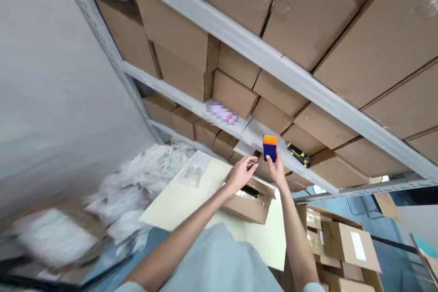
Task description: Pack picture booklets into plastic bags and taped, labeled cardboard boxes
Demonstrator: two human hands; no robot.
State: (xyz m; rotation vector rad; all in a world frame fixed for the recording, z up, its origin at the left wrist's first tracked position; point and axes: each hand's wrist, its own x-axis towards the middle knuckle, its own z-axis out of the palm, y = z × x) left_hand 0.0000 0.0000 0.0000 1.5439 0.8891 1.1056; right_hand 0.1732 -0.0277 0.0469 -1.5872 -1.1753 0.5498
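Observation:
My right hand (278, 171) grips a small dark-blue box with an orange end (270, 148), thumb on its near face, in front of the shelf edge. Left of it, my left hand (242, 173) is raised over an open cardboard box (249, 207), its fingers loosely curled with a gap to the thumb. I make out nothing held there. The open box holds a black item (250, 190) and some clear plastic, partly hidden by my left forearm. It stands on a pale yellow board (174, 196), where a clear plastic bag (194, 169) also lies.
Cardboard boxes (236, 93) fill the grey metal shelves (239, 32) ahead. A black-and-yellow cutter (298, 154) lies on the shelf edge, near a blurred purple-white item (222, 113). Crumpled white plastic (130, 182) heaps at left. A large carton of smaller boxes (356, 246) stands at right.

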